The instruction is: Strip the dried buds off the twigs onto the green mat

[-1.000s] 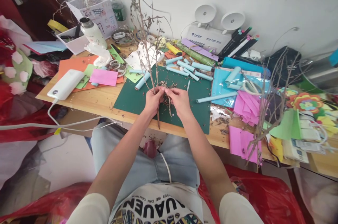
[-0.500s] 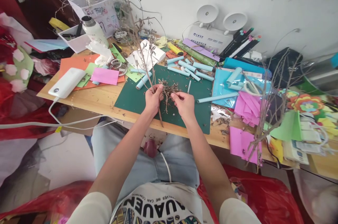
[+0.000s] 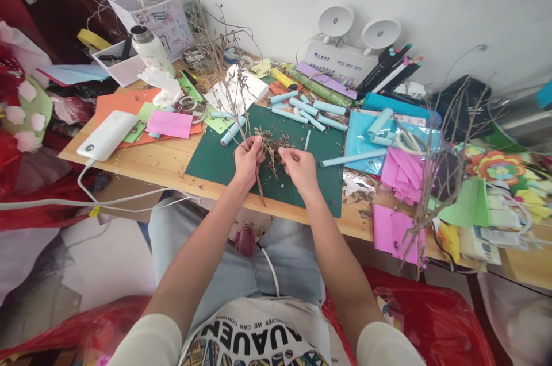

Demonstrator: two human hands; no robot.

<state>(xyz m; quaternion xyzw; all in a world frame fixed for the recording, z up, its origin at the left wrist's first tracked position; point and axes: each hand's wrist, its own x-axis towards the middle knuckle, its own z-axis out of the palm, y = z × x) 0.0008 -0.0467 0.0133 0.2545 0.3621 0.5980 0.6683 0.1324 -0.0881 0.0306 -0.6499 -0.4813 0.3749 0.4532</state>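
Note:
My left hand [image 3: 249,160] is closed around the lower part of a dry branch [image 3: 233,99], whose thin twigs rise toward the wall and whose cut end points down past my palm. My right hand [image 3: 299,169] is closed in a pinch at the right side of a clump of dry, curled leaves [image 3: 275,149]. What lies between its fingertips is too small to make out. Both hands are over a dark green cutting mat [image 3: 211,162], and leaf crumbs are scattered on it.
Behind the mat lie several light blue paper tubes [image 3: 302,106]. More bare branches [image 3: 452,170] lean at the right by crumpled pink paper [image 3: 401,173] and scissors [image 3: 409,142]. On the left are a white power bank [image 3: 107,135] with its cable and an open bottle [image 3: 150,53].
The view has shifted slightly. My left hand keeps its hold on the branch, and my right hand stays pinched beside the leaves with only a slight movement.

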